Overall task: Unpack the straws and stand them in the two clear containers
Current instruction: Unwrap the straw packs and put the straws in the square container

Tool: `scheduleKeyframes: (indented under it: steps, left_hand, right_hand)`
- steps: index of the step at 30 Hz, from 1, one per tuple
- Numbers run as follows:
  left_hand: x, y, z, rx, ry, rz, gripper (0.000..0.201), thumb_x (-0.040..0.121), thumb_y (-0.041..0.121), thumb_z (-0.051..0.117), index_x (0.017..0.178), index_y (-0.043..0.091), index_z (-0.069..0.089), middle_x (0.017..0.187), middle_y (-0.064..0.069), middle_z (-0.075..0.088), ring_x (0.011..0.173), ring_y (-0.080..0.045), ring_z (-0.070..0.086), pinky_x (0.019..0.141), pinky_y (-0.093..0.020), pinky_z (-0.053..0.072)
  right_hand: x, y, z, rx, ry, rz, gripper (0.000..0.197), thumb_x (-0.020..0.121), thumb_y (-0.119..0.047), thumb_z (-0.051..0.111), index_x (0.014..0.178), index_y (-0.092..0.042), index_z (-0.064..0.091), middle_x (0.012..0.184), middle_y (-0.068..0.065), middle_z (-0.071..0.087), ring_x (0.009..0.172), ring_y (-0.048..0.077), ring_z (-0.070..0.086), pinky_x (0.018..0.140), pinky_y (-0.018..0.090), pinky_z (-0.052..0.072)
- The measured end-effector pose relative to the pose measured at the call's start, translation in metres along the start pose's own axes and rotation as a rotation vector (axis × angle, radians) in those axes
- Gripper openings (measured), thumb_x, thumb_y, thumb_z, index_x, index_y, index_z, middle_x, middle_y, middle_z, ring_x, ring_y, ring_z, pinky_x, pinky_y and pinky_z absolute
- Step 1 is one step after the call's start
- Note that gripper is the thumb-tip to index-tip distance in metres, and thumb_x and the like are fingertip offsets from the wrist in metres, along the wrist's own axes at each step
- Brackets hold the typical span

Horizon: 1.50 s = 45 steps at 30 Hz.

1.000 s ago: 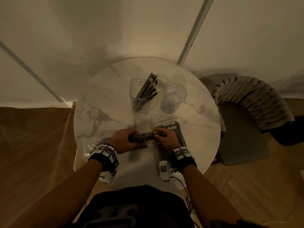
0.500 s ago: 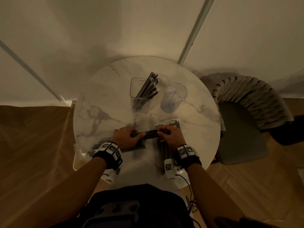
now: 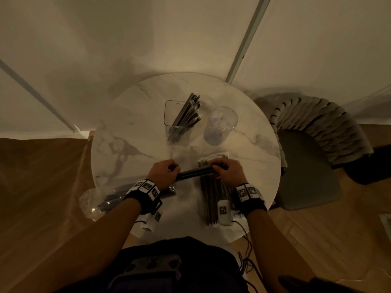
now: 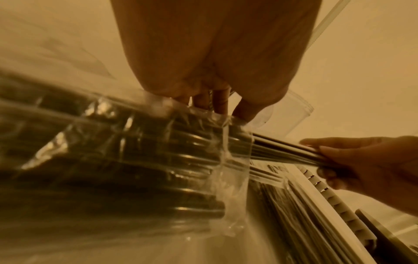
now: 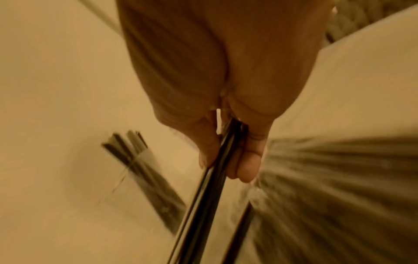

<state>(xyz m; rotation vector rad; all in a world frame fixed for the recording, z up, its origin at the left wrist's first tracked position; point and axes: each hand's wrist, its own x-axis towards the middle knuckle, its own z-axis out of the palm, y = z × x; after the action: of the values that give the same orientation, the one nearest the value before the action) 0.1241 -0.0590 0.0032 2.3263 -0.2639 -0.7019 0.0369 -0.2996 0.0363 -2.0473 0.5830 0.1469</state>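
On the round white marble table [image 3: 131, 127], the person's right hand [image 3: 227, 173] pinches a small bunch of dark straws [image 3: 195, 172] between thumb and fingers, the bunch lying left to right at the near middle of the table. The straws' left ends sit inside the open mouth of a crinkled clear plastic bag [image 4: 126, 157], which the left hand [image 3: 164, 172] grips at its edge with curled fingers.

The likeliest trouble, judging from the wrist views, is the thin bag dragging along with the bunch if the left hand's hold on the slippery film gives. A loose pinch on smooth straws could also let some slide out and roll toward the table's near edge. Carrying a long bunch to the far containers risks knocking the light round one over.

By count there are two clear containers. A square clear container [image 3: 172, 114] at the far middle holds a leaning cluster of dark straws, too many and too dim to number. Just to its right is a round clear cylinder [image 3: 220, 125], which seems empty. Two supplies of straws lie near the person: the bag at the near left and a flat pack of straws [image 3: 211, 199] under the right wrist. The pinched bunch appears to be four or five straws. One woven grey chair [image 3: 317, 144] stands to the right.
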Motion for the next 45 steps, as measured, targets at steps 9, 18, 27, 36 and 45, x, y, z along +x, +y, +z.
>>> scheduleKeyframes:
  steps: [9, 18, 27, 36, 45]
  left_hand:
    - [0.008, 0.011, 0.004, 0.009, -0.053, 0.019, 0.027, 0.098, 0.038, 0.049, 0.101, 0.018, 0.067, 0.1, -0.006, 0.071, 0.093, -0.028, 0.065, 0.085, -0.039, 0.052]
    - [0.002, 0.048, 0.002, -0.396, 0.081, 0.151, 0.032, 0.103, 0.036, 0.041, 0.113, 0.021, 0.068, 0.106, -0.001, 0.07, 0.095, -0.018, 0.063, 0.089, -0.033, 0.05]
    - [-0.007, 0.084, -0.028, -1.072, -0.104, -0.163, 0.041, 0.105, 0.026, 0.041, 0.114, -0.01, 0.058, 0.09, -0.023, 0.065, 0.07, -0.034, 0.066, 0.061, -0.041, 0.057]
    - [-0.013, 0.059, -0.041, -1.018, -0.14, -0.304, 0.031, 0.098, 0.028, 0.057, 0.094, -0.002, 0.065, 0.074, -0.015, 0.064, 0.047, -0.015, 0.044, 0.041, -0.021, 0.033]
    - [-0.007, 0.058, -0.076, -1.217, -0.016, -0.188, 0.021, 0.096, 0.014, 0.057, 0.085, -0.003, 0.062, 0.071, -0.015, 0.052, 0.049, -0.018, 0.047, 0.044, -0.024, 0.034]
  right_hand:
    - [-0.003, -0.01, -0.114, -0.119, 0.116, -0.008, 0.019, 0.091, -0.007, 0.067, 0.103, -0.02, 0.075, 0.083, 0.001, 0.073, 0.061, 0.004, 0.068, 0.064, 0.014, 0.055]
    - [-0.01, -0.036, -0.142, -0.037, 0.202, -0.088, 0.023, 0.09, -0.006, 0.068, 0.099, -0.025, 0.075, 0.078, 0.001, 0.073, 0.064, 0.011, 0.069, 0.066, 0.019, 0.054]
    - [-0.009, -0.081, -0.098, -0.106, 0.204, -0.173, 0.015, 0.093, -0.011, 0.064, 0.106, -0.015, 0.069, 0.092, 0.002, 0.07, 0.075, 0.007, 0.068, 0.077, 0.026, 0.059]
    - [-0.003, -0.102, -0.057, -0.093, 0.221, -0.216, 0.012, 0.094, -0.018, 0.063, 0.106, -0.019, 0.063, 0.105, 0.007, 0.064, 0.09, 0.025, 0.067, 0.079, 0.039, 0.06]
    - [-0.016, -0.167, -0.075, -0.042, 0.104, -0.406, 0.011, 0.091, -0.001, 0.065, 0.099, -0.006, 0.07, 0.085, 0.01, 0.07, 0.063, 0.019, 0.069, 0.063, 0.022, 0.057]
